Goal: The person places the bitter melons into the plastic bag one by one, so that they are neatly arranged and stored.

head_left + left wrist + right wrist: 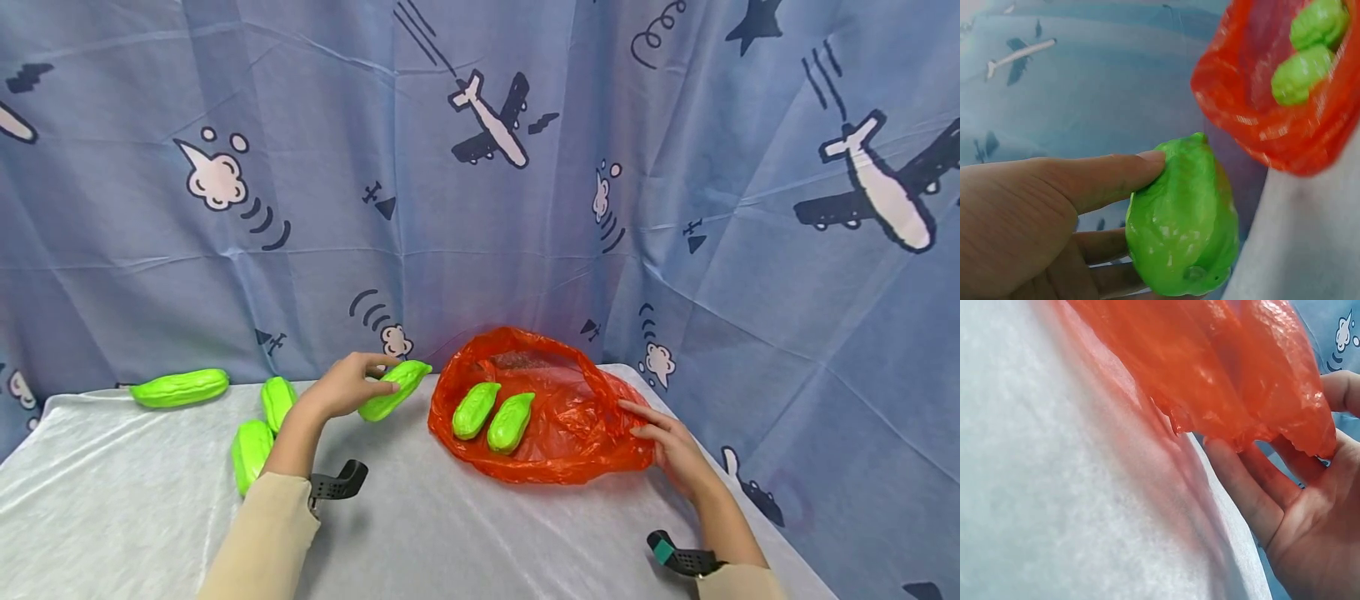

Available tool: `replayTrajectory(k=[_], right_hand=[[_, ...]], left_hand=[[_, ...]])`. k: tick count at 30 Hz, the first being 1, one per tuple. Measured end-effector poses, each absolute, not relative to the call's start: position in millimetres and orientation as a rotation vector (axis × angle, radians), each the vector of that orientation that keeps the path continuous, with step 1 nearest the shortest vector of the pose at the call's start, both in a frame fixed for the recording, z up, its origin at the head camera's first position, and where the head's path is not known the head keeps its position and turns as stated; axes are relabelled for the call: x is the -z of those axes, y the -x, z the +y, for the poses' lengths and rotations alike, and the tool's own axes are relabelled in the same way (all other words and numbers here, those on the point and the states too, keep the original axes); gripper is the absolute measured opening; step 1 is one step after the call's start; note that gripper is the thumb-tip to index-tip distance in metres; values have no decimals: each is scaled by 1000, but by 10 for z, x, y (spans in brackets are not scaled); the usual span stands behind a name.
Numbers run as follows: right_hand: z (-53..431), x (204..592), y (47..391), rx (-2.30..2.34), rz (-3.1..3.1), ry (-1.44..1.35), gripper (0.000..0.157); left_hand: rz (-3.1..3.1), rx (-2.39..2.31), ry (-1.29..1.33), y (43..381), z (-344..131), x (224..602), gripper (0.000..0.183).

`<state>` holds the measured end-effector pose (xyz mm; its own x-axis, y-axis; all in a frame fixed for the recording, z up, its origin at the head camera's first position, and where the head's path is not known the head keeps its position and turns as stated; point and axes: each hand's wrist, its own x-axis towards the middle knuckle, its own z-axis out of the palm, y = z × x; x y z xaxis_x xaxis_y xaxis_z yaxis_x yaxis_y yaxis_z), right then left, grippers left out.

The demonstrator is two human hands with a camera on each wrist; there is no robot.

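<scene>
In the head view my left hand (pixel 343 388) holds a bright green bitter melon (pixel 392 397) above the table, just left of a red plastic bag (pixel 573 429). The left wrist view shows the thumb on the near side of this melon (pixel 1182 219) and other fingers partly hidden behind it. The bag lies with its mouth wide open. Two more bitter melons, one left (pixel 475 410) and one right (pixel 510 423), rest inside it. My right hand (pixel 678 454) holds the bag's right edge, with the red plastic (pixel 1272 406) between thumb and fingers in the right wrist view.
On the white-covered table (pixel 420 533), a long green melon (pixel 180 388) lies at the far left. Two shorter ones, one behind (pixel 278 402) and one in front (pixel 251 454), sit beside my left forearm. A blue airplane-print curtain (pixel 337 167) hangs behind and along the right.
</scene>
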<state>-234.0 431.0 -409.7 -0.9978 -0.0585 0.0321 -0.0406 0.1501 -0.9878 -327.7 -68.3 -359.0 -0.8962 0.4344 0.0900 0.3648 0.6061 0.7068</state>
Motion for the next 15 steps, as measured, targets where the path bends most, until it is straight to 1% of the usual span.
replayTrajectory(k=[5, 10, 15], right_hand=[[4281, 4075, 2343, 1998, 2402, 92, 43], [4284, 4045, 2325, 1978, 2427, 108, 41], [4293, 4042, 2332, 1981, 2416, 146, 39]], left_hand=[[2719, -1201, -721, 3192, -628, 3501, 46], [2693, -1297, -822, 3157, -528, 3447, 46], [2666, -1376, -839, 3121, -442, 3403, 47]])
